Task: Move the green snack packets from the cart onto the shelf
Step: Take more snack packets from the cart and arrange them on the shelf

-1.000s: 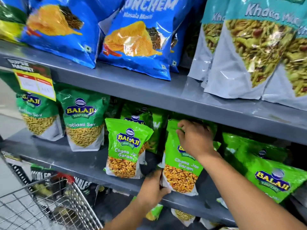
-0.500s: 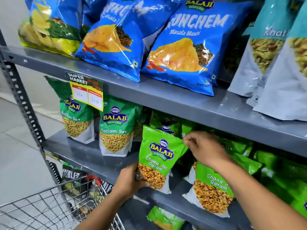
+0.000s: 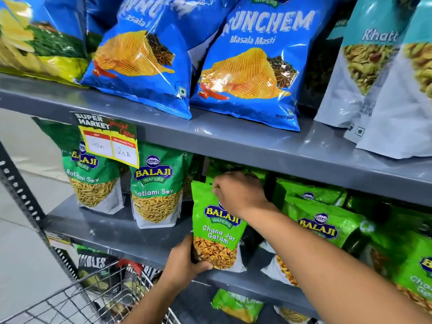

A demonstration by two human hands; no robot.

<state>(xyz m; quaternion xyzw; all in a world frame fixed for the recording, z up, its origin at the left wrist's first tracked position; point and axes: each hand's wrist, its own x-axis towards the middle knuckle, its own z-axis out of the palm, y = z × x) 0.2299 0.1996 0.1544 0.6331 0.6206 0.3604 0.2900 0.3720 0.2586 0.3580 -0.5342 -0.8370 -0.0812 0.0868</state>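
Observation:
A light green Chana Jor Garam packet stands upright on the grey middle shelf. My left hand grips its bottom left corner from below. My right hand pinches its top edge. To its right lie more light green packets, leaning back. Two darker green Ratlami Sev packets stand to its left. The wire cart is at the bottom left, below the shelf.
Blue Crunchem chip bags and teal-grey packets fill the upper shelf. A yellow price tag hangs from that shelf's edge. A perforated steel upright runs down the left side. Dark packets sit on the lower shelf behind the cart.
Both hands shifted from the right-hand Chana Jor Garam packet to the one left of it. They have stood it more upright, and the view has moved closer and leftward.

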